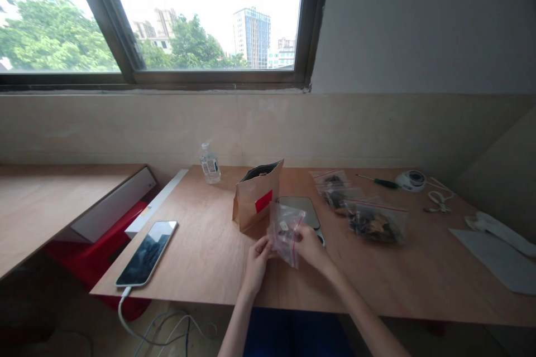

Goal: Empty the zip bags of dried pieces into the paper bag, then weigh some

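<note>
A clear zip bag (285,228) with a red line along its edge is held between my two hands, above the front of the table. My left hand (260,254) pinches its left side, and my right hand (309,242) grips the right side near the red seal. A small white piece shows inside or behind the plastic. Just beyond the bag stands an open brown paper pouch (257,201) with a red label. Partly hidden behind the bag and my right hand lies a kitchen scale (304,209) with a flat metallic top.
Several filled zip bags (374,224) lie to the right. Behind them are a screwdriver (385,183) and a white dome camera (410,181) with its cable. A water bottle (210,164) stands at the back left; a charging phone (148,254) lies near the left edge. White cloth (506,231) sits far right.
</note>
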A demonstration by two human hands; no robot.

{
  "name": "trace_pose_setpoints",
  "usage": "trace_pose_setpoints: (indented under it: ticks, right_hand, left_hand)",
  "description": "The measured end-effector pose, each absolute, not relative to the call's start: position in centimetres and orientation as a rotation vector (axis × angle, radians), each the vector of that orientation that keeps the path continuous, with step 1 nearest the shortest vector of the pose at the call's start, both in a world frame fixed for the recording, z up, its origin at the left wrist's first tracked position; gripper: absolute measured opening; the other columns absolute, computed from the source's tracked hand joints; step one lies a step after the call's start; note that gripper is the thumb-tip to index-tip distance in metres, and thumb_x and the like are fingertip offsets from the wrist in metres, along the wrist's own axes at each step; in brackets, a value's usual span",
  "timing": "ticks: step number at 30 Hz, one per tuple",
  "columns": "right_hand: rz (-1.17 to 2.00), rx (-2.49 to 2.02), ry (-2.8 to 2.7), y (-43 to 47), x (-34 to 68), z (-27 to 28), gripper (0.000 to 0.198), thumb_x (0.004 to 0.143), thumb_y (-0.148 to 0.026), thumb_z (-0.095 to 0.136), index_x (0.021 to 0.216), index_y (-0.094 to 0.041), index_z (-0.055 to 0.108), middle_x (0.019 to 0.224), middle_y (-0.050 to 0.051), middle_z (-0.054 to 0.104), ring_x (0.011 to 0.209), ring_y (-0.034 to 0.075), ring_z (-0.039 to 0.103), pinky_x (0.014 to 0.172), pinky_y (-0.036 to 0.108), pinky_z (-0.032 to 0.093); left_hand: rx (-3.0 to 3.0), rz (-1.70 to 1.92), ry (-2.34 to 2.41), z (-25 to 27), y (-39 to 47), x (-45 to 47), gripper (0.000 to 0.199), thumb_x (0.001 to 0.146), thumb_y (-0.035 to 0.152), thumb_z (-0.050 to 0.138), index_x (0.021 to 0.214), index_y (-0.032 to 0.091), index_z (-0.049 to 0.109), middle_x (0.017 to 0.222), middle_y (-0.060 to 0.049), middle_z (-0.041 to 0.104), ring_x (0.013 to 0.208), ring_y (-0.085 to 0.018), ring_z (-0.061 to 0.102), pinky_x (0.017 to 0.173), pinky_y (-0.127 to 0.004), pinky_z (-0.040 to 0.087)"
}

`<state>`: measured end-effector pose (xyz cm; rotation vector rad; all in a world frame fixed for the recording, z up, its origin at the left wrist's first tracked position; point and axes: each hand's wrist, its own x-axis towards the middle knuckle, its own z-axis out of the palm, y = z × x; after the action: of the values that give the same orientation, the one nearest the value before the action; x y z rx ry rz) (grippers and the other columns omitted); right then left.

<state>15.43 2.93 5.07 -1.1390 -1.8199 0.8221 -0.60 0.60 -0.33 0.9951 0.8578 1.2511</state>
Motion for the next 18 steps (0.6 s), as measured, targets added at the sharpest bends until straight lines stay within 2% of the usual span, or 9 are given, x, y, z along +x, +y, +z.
trace_pose_setpoints:
  ticks: [3, 9, 13, 18]
  right_hand:
    - [0.634, -1.228, -1.748, 3.6, 17.5, 6.9, 0.020, 0.079, -0.037, 0.060, 0.083, -0.018, 0.066, 0.078, 0.004, 0.064, 0.065, 0.017, 0.055, 0.059, 0.027, 0.044]
    - [0.298, -1.070, -1.697, 7.4, 16.9, 15.4, 0.021, 0.082, -0.036, 0.057, 0.092, -0.019, 0.063, 0.083, 0.003, 0.060, 0.067, 0.014, 0.052, 0.061, 0.025, 0.042]
    - [0.142, -0.928, -1.885, 10.8, 11.9, 18.5, 0.014, 0.083, -0.029, 0.057, 0.091, -0.020, 0.064, 0.091, 0.004, 0.061, 0.089, 0.017, 0.053, 0.081, 0.029, 0.042]
    - [0.203, -1.002, -2.033, 12.1, 9.5, 17.6, 0.021, 0.088, -0.030, 0.049, 0.098, -0.022, 0.066, 0.106, 0.005, 0.062, 0.104, 0.021, 0.051, 0.095, 0.040, 0.033]
  left_hand:
    - [0.966, 1.327, 0.860, -0.5, 0.7, -0.7, 0.029, 0.082, 0.040, 0.056, 0.091, 0.014, 0.065, 0.087, -0.006, 0.067, 0.078, -0.017, 0.061, 0.073, -0.028, 0.048]
    - [0.986, 1.343, 0.916, -0.5, 0.7, -0.8, 0.029, 0.081, 0.043, 0.056, 0.086, 0.015, 0.063, 0.082, -0.003, 0.064, 0.078, -0.016, 0.057, 0.074, -0.026, 0.045]
    - [0.995, 1.326, 0.913, -0.4, 0.6, -0.8, 0.030, 0.081, 0.044, 0.055, 0.086, 0.016, 0.062, 0.084, -0.004, 0.063, 0.077, -0.016, 0.058, 0.073, -0.027, 0.045]
    - [0.965, 1.339, 0.944, -0.6, 0.3, -0.7, 0.032, 0.079, 0.047, 0.056, 0.086, 0.016, 0.061, 0.082, -0.003, 0.062, 0.075, -0.016, 0.057, 0.071, -0.026, 0.046]
